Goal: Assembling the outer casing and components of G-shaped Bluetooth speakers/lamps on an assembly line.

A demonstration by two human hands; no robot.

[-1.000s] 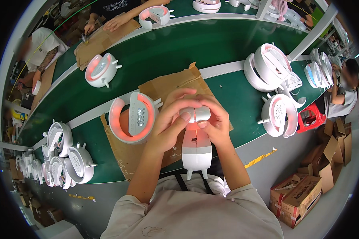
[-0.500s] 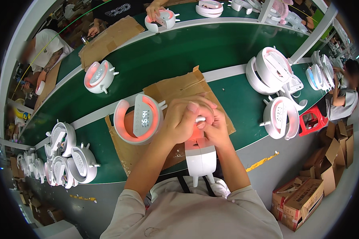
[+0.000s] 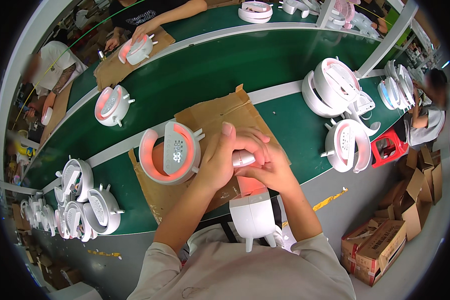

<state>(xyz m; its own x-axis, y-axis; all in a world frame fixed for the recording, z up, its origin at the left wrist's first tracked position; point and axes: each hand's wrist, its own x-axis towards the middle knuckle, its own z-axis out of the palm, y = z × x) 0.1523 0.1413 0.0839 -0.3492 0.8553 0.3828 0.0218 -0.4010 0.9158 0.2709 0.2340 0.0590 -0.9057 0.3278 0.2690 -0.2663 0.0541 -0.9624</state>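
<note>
The white lamp [image 3: 252,220] was held with its feet [image 3: 249,245] toward six o'clock, its upper end clasped by both the left hand [image 3: 222,159] and the right hand [image 3: 275,168]. Since the preceding view, the white tip [image 3: 242,158] had been further uncovered between them; a changed grip was inferred, with handling judged unfinished.

Two hands, the left hand [image 3: 216,162] and the right hand [image 3: 274,172], hold one white lamp [image 3: 252,216]. Just left of the left hand stands one lit lamp [image 3: 175,150]; beyond it, two more lit lamps [image 3: 111,105]. Well right of the right hand stands one red stool [image 3: 389,149].
</note>
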